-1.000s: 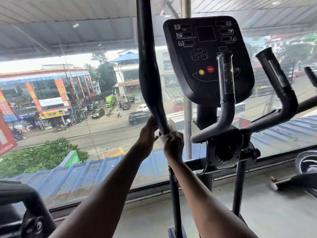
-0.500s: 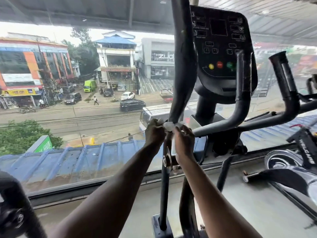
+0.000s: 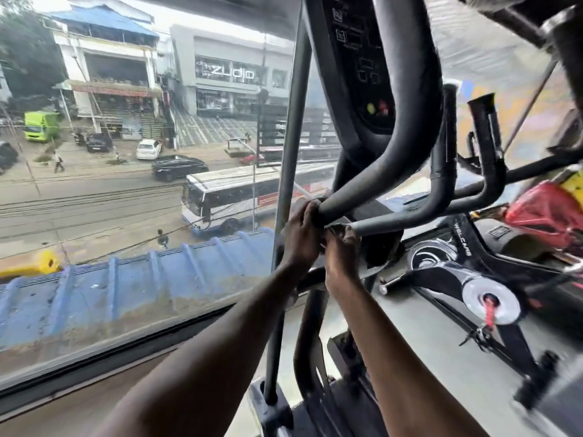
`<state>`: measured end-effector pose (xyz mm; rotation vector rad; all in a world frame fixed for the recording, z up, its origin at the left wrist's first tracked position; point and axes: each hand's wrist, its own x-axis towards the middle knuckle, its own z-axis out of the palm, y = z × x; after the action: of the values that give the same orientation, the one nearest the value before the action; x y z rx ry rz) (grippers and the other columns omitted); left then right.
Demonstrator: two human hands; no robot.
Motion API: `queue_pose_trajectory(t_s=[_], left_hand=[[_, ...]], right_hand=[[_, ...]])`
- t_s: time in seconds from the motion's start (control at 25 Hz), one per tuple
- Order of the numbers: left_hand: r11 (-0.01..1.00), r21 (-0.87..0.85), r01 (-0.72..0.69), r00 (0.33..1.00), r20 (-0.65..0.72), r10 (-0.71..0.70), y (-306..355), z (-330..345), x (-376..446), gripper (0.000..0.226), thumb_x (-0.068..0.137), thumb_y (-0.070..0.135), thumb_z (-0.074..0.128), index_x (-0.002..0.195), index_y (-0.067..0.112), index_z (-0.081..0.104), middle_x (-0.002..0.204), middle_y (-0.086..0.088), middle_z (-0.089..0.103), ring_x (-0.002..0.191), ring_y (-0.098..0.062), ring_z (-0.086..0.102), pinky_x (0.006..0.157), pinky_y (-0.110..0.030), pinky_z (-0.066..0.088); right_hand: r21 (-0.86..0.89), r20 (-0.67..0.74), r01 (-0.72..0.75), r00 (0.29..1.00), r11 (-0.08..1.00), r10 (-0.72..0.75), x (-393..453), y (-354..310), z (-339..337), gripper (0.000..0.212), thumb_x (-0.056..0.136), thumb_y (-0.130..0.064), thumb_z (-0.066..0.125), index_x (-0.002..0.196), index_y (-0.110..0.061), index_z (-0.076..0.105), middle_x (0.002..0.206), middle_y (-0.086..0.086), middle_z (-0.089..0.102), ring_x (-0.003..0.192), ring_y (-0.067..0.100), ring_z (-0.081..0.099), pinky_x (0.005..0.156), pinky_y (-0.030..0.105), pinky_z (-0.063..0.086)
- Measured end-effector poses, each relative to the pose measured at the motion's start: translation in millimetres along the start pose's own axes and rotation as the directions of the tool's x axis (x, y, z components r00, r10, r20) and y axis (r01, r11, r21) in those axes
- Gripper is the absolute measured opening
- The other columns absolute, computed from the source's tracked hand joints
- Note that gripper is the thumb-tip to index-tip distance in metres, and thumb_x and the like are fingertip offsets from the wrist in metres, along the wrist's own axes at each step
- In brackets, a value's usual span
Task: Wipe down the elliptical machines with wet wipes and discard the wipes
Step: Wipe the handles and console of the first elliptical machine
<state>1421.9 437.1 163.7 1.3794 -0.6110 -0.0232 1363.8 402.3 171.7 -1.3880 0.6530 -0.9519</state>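
A black elliptical machine fills the middle of the head view, with its console (image 3: 359, 61) up high and a thick curved moving handlebar (image 3: 407, 127) sweeping down to the lower left. My left hand (image 3: 301, 238) grips the lower end of that bar. My right hand (image 3: 342, 257) is curled just beside it and pinches a small white wet wipe (image 3: 334, 229) against the bar; most of the wipe is hidden by my fingers. Fixed handles (image 3: 444, 159) rise to the right of the console.
A large window (image 3: 126, 216) spans the left, with a street, a bus and a blue roof beyond it. An exercise bike (image 3: 479, 298) stands on the grey floor to the right. A grey upright post (image 3: 288, 184) runs just left of the hands.
Both hands have slid further down the handlebar with the wipe. The camera has moved closer and swung right, so the console now sits at the top of the view.
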Motion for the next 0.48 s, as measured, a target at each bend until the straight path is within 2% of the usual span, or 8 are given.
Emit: queue_pose_trajectory(t_s=[0.04, 0.08, 0.12, 0.2, 0.28, 0.32, 0.4, 0.48], left_hand=[[1.0, -0.023, 0.018, 0.999, 0.028, -0.018, -3.3, -2.7, 4.4, 0.026, 0.092, 0.041, 0.043, 0.088, 0.036, 0.068, 0.076, 0.011, 0.063, 0.077, -0.016, 0.06, 0.074, -0.048, 0.053], [1.0, -0.022, 0.012, 0.998, 0.057, -0.01, -3.1, -6.2, 7.6, 0.027, 0.092, 0.041, 0.043, 0.086, 0.034, 0.069, 0.075, 0.012, 0.063, 0.077, -0.012, 0.058, 0.075, -0.04, 0.051], [1.0, 0.01, -0.01, 0.997, 0.072, 0.009, -3.5, -10.4, 11.8, 0.027, 0.092, 0.038, 0.044, 0.085, 0.031, 0.07, 0.074, 0.013, 0.062, 0.076, -0.008, 0.056, 0.076, -0.034, 0.048], [1.0, 0.003, -0.01, 0.994, 0.108, 0.009, -6.2, -18.0, 20.4, 0.024, 0.095, 0.028, 0.049, 0.088, 0.02, 0.071, 0.076, 0.006, 0.062, 0.074, -0.008, 0.053, 0.069, -0.025, 0.045], [0.998, -0.057, 0.019, 0.987, 0.16, -0.01, -9.9, -22.4, 30.6, 0.02, 0.097, 0.014, 0.052, 0.089, 0.009, 0.07, 0.075, -0.002, 0.06, 0.066, -0.01, 0.052, 0.055, -0.018, 0.043], [0.997, -0.075, 0.017, 0.983, 0.185, -0.003, -11.4, -23.9, 35.6, 0.019, 0.096, 0.01, 0.053, 0.087, 0.007, 0.07, 0.071, -0.001, 0.059, 0.062, -0.009, 0.051, 0.052, -0.018, 0.042], [0.998, -0.064, -0.013, 0.975, 0.219, 0.026, -14.4, -26.9, 49.3, 0.017, 0.093, 0.008, 0.057, 0.082, 0.008, 0.07, 0.064, 0.006, 0.059, 0.06, -0.009, 0.051, 0.055, -0.023, 0.042], [0.998, -0.056, -0.015, 0.966, 0.256, 0.029, -16.4, -26.8, 62.4, 0.02, 0.088, 0.009, 0.06, 0.072, 0.011, 0.071, 0.058, 0.008, 0.057, 0.057, -0.01, 0.048, 0.055, -0.025, 0.038]], right_hand=[[-0.03, -0.03, 0.005, 1.0, 1.0, -0.006, -0.3, -0.1, 5.3, 0.008, 0.09, 0.002, 0.054, 0.092, -0.005, 0.052, 0.075, -0.002, 0.054, 0.066, 0.004, 0.053, 0.054, 0.005, 0.042], [-0.049, -0.088, 0.034, 0.995, 0.998, -0.038, -0.8, 1.3, 10.9, 0.008, 0.09, 0.001, 0.056, 0.097, -0.002, 0.053, 0.076, -0.006, 0.051, 0.059, -0.002, 0.047, 0.052, 0.001, 0.036], [-0.073, -0.134, 0.092, 0.986, 0.993, -0.101, -2.2, 3.1, 14.8, 0.012, 0.089, 0.001, 0.056, 0.101, 0.002, 0.053, 0.078, -0.006, 0.051, 0.056, 0.002, 0.045, 0.052, -0.001, 0.033], [-0.108, -0.194, 0.215, 0.953, 0.971, -0.233, 1.3, 11.1, 21.0, 0.02, 0.085, 0.007, 0.058, 0.104, 0.011, 0.052, 0.088, 0.006, 0.054, 0.066, 0.008, 0.046, 0.054, -0.003, 0.031], [-0.171, -0.223, 0.357, 0.894, 0.918, -0.389, 0.3, 16.9, 28.8, 0.027, 0.082, 0.004, 0.064, 0.104, 0.015, 0.053, 0.095, 0.02, 0.057, 0.078, 0.013, 0.05, 0.067, -0.004, 0.032], [-0.198, -0.204, 0.399, 0.877, 0.895, -0.436, 1.6, 24.2, 33.0, 0.031, 0.081, -0.005, 0.066, 0.104, 0.013, 0.054, 0.095, 0.024, 0.057, 0.081, 0.018, 0.052, 0.073, 0.0, 0.034], [-0.185, -0.184, 0.448, 0.858, 0.874, -0.479, 5.7, 34.0, 37.2, 0.036, 0.078, -0.023, 0.063, 0.099, 0.005, 0.055, 0.092, 0.024, 0.057, 0.081, 0.013, 0.05, 0.075, 0.004, 0.037], [-0.143, -0.195, 0.462, 0.854, 0.875, -0.483, 11.1, 35.4, 38.8, 0.04, 0.073, -0.029, 0.06, 0.096, 0.003, 0.056, 0.093, 0.02, 0.058, 0.084, 0.01, 0.051, 0.08, 0.01, 0.042]])
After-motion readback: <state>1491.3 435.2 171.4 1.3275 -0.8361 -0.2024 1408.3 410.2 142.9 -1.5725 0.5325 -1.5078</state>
